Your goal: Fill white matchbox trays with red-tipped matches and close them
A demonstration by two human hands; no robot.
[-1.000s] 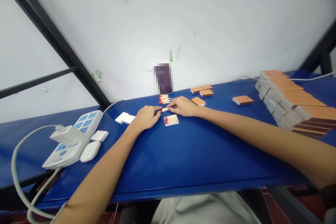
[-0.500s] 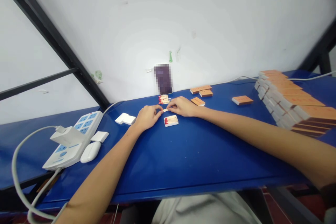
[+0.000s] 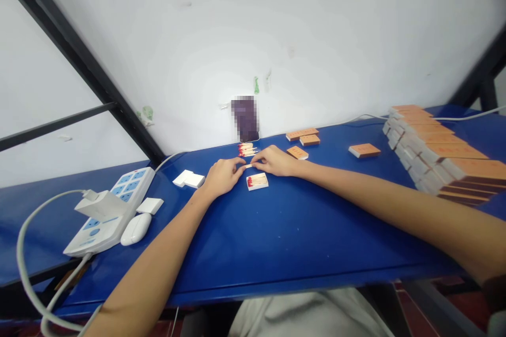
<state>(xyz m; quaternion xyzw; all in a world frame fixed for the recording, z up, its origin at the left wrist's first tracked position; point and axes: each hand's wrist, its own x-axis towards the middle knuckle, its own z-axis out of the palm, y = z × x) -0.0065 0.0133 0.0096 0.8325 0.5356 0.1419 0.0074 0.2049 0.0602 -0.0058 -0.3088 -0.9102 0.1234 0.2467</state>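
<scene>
My left hand [image 3: 224, 175] and my right hand [image 3: 274, 160] meet at the middle of the blue table, fingertips pinched on the two ends of a few matches [image 3: 249, 166]. The sticks show pale between the fingers; their heads are hidden. Just below lies an open white matchbox tray [image 3: 261, 186] holding several red-tipped matches. Behind my fingers is a loose pile of matches [image 3: 247, 150] with red heads to the left. An orange matchbox [image 3: 297, 153] lies beside my right wrist.
Several white trays [image 3: 193, 181] lie left of my hand, near a power strip [image 3: 136, 184] with a plugged charger and a white earbud case [image 3: 136, 229]. A phone [image 3: 245, 118] leans on the wall. Stacked matchboxes [image 3: 446, 152] stand at right, with a single matchbox [image 3: 364, 150] nearer.
</scene>
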